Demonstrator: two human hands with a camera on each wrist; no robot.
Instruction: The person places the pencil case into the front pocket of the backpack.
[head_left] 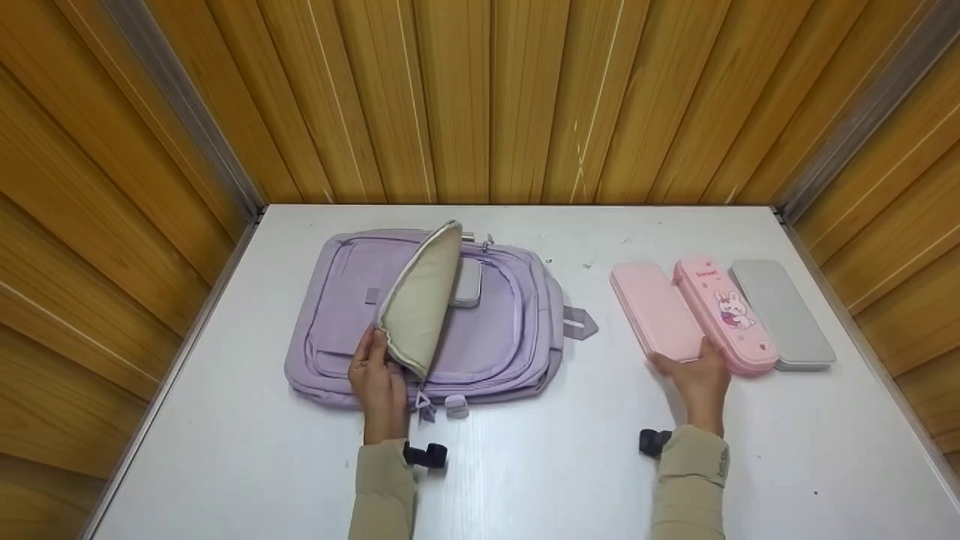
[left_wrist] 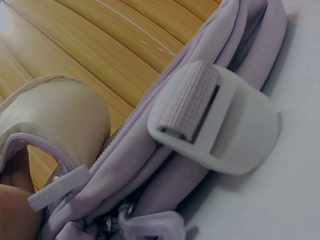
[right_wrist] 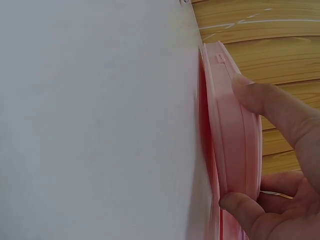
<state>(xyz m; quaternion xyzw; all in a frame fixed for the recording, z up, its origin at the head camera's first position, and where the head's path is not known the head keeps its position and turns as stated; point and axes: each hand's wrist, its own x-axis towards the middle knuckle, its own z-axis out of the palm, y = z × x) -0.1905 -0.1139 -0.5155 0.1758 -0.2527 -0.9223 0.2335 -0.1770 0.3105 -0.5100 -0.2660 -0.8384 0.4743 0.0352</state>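
A lilac backpack (head_left: pixel 349 300) lies on its back on the white table, its front pocket unzipped. My left hand (head_left: pixel 379 386) holds the edge of the pocket's flap (head_left: pixel 421 311), folded back so its cream lining shows. Inside the opening sits a pale grey case (head_left: pixel 469 283), partly hidden by the flap. At the right, my right hand (head_left: pixel 699 381) grips the near end of a flat pink case (head_left: pixel 656 307). In the right wrist view the thumb and fingers press opposite edges of this pink case (right_wrist: pixel 232 130), which is tipped slightly off the table along one side.
Right of the pink case lie a pink pencil case with a rabbit print (head_left: pixel 724 311) and a flat grey case (head_left: pixel 787 315). A strap buckle (left_wrist: pixel 240 125) and a zip pull (left_wrist: pixel 155 225) stick out along the backpack's near side. Wood-patterned walls (head_left: pixel 487 105) enclose the table.
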